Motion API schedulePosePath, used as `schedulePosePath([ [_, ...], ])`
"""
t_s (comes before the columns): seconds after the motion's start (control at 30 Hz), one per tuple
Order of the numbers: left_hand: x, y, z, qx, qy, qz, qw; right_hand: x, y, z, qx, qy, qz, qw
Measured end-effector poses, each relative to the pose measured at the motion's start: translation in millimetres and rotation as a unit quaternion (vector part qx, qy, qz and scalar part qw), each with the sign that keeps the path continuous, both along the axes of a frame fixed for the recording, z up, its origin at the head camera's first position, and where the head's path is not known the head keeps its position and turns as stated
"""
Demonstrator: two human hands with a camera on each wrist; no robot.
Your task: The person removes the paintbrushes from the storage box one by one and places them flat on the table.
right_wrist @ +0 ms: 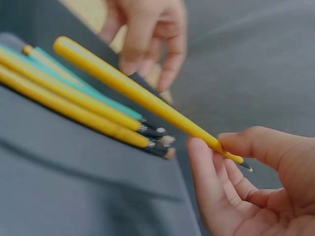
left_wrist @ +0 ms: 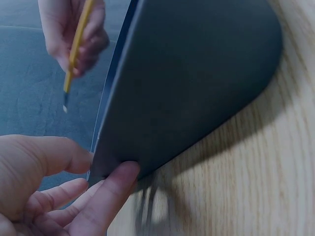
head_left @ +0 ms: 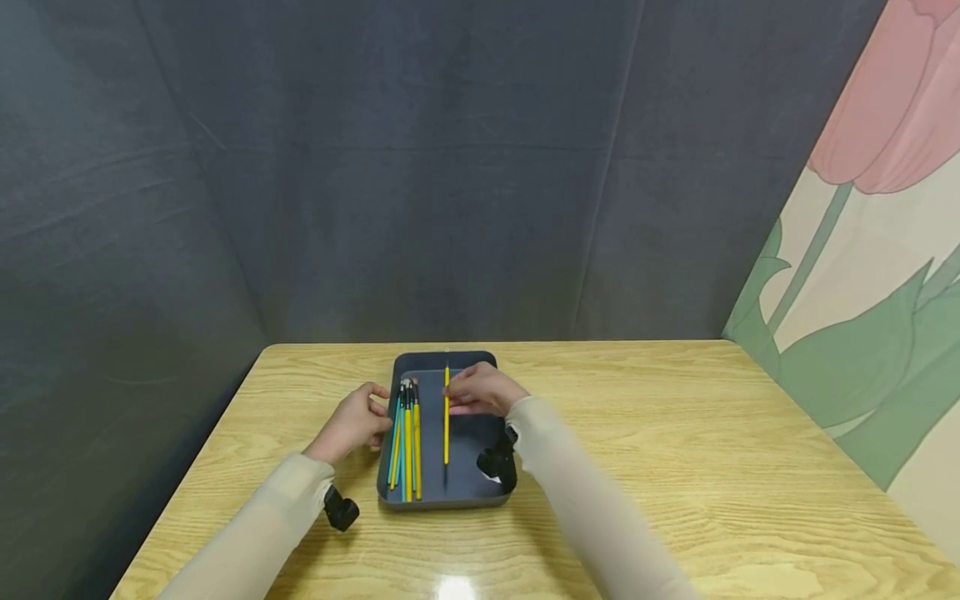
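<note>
My right hand (head_left: 483,390) pinches a thin yellow paintbrush (head_left: 447,429) between thumb and fingertips, above a dark grey tray (head_left: 461,503). In the right wrist view, the held paintbrush (right_wrist: 123,87) slants with its small dark-ferruled tip just past the fingertips. On the tray's left side my left hand (head_left: 358,423) is at the rim. The left wrist view has its thumb and fingers gripping the tray wall (left_wrist: 192,73) near a corner. Several yellow and turquoise paintbrushes (head_left: 408,446) lie side by side along the tray's left half, bristles toward the far end.
The tray stands on a light wood-grain table (head_left: 637,450). Behind the table's far edge hangs a dark grey cloth (head_left: 450,183), which also runs along the left side. A wall with painted tulips (head_left: 862,333) is at the right.
</note>
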State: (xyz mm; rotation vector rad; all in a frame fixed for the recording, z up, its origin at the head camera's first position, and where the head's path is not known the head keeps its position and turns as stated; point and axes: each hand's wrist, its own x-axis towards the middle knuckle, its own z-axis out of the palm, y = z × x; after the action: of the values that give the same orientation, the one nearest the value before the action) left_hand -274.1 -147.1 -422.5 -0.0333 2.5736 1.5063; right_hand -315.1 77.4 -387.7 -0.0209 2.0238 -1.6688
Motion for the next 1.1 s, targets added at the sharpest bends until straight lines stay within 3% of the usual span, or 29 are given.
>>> schedulePosePath([
  [0.23, 1.2, 1.6, 0.5, -0.001, 0.004, -0.003, 1.0, 2.7, 42, 14.8, -0.038, 0.017, -0.006, 0.9991],
  [0.4, 1.9, 1.6, 1.1, 0.0, 0.005, -0.001, 1.0, 4.0, 73, 15.7, -0.043, 0.027, -0.013, 0.9986],
  [0.7, 1.8, 0.6, 1.0, -0.004, 0.003, 0.001, 1.0, 0.8, 108, -3.8, -0.029, 0.029, -0.034, 0.9986],
  [0.9, 1.5, 0.2, 0.3, -0.003, 0.001, 0.002, 1.0, -1.7, 114, -19.8, -0.023, 0.015, -0.032, 0.9991],
  [1.1, 0.8, 1.7, 0.5, -0.003, -0.001, 0.001, 1.0, -4.4, 116, -33.7, -0.002, 0.027, -0.028, 0.9992],
])
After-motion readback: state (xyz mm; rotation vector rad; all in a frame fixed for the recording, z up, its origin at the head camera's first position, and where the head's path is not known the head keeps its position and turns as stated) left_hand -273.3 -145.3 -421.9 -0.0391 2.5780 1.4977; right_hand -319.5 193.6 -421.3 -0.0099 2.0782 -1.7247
